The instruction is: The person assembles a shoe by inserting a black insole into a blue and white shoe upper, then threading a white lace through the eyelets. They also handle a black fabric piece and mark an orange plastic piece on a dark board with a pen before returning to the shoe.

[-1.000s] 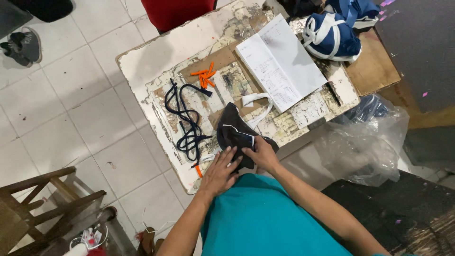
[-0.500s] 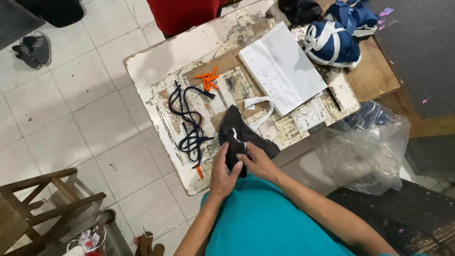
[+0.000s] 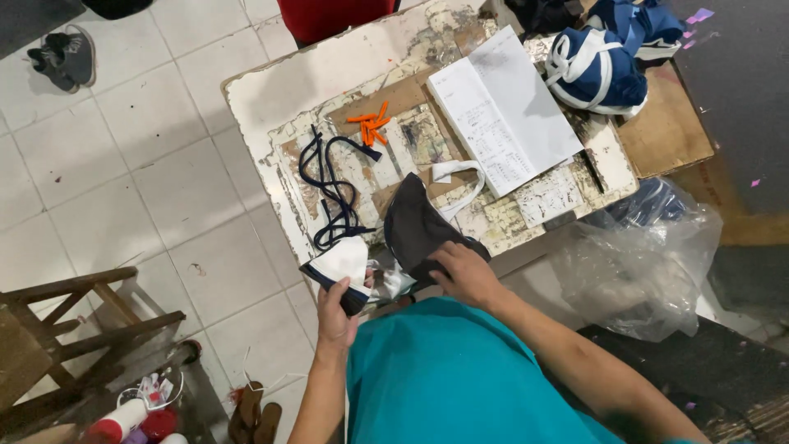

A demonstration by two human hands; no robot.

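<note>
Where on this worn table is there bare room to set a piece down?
The far-left corner of the table is bare, bordered by the orange pieces and the dark cords. The near edge is crowded: left hand holds a white piece, right hand rests on dark fabric. The open notebook fills the right.

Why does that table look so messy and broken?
The white wooden table has paint peeling off in big patches, showing bare wood. A clear crumpled plastic bag hangs off its right edge, and grey shoes lie on the tiled floor.
</note>
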